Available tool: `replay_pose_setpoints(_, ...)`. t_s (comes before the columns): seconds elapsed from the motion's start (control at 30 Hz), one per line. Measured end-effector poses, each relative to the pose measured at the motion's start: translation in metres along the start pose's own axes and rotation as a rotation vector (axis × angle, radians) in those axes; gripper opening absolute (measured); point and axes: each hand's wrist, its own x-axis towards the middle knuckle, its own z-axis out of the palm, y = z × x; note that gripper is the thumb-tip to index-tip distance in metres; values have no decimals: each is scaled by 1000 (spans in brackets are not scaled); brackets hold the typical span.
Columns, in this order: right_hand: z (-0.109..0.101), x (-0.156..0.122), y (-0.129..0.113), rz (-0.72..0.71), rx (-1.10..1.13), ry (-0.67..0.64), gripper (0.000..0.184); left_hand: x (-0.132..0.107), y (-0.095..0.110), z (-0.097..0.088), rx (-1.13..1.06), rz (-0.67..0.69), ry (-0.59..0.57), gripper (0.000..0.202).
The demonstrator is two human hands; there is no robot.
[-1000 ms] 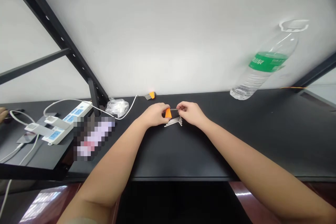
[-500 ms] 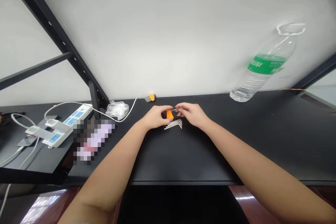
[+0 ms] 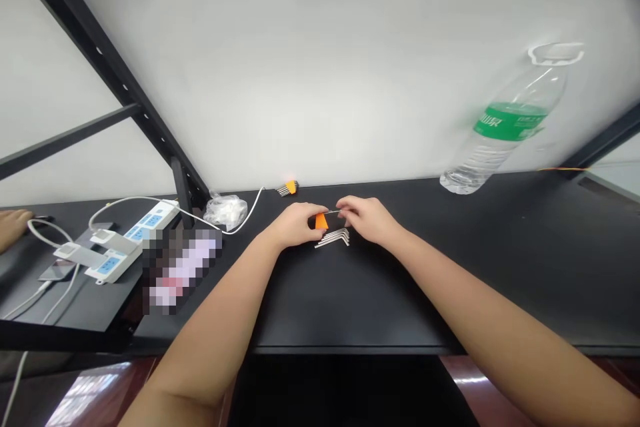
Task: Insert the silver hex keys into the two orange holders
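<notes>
My left hand [image 3: 300,223] is closed on an orange hex key holder [image 3: 321,221], gripping it between thumb and fingers above the black table. Facing it, my right hand [image 3: 367,217] pinches a thin metal hex key [image 3: 332,212], whose other end reaches the holder's upper edge. Whether that end sits inside the holder is too small to tell. Several loose L-shaped hex keys [image 3: 334,237] lie side by side on the table just below both hands. Farther back, by the wall, lies a second orange holder [image 3: 291,187] filled with hex keys.
A large clear bottle [image 3: 505,123] with a green label stands at the back right. To the left are a crumpled plastic bag [image 3: 226,211], a white cable, a power strip [image 3: 137,240] and a black metal frame [image 3: 145,117]. Another person's hand [image 3: 16,227] rests at the far left.
My right hand has drawn slightly away from the holder, and more of the hex key shows between my hands. Another person's hand has come into view at the far left.
</notes>
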Motion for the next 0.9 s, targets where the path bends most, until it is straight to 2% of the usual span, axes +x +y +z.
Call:
replay_pose_setpoints(0.1, -7, 0, 11, 97, 68, -52, 18, 0, -8, -1, 3, -6, -1, 54)
replay_pose_setpoints(0.17, -10, 0, 14, 123, 28, -92, 17, 0, -11, -1, -3, -16, 17, 53)
replay_pose_setpoints(0.3, -11, -3, 7, -28, -178, -132, 16, 1, -13, 0, -4, -22, 51, 54)
replay_pose_setpoints(0.37, -10, -6, -1, -115, -215, -204, 14, 2, -12, 0, 2, -14, 61, 54)
replay_pose_setpoints(0.47, -9, -13, -12, -175, -244, -305, 19, 2, -11, 1, -1, 2, 74, 54)
replay_pose_setpoints(0.53, -6, -17, -16, -181, -280, -318, 15, 2, -10, 1, -3, 7, 85, 54)
replay_pose_setpoints(0.73, 5, -18, -17, -127, -310, -219, 10, 1, -8, 0, -27, -3, 82, 56)
replay_pose_setpoints(0.9, 4, -9, -17, -100, -141, 69, 20, 0, 3, -2, -49, -22, 63, 58)
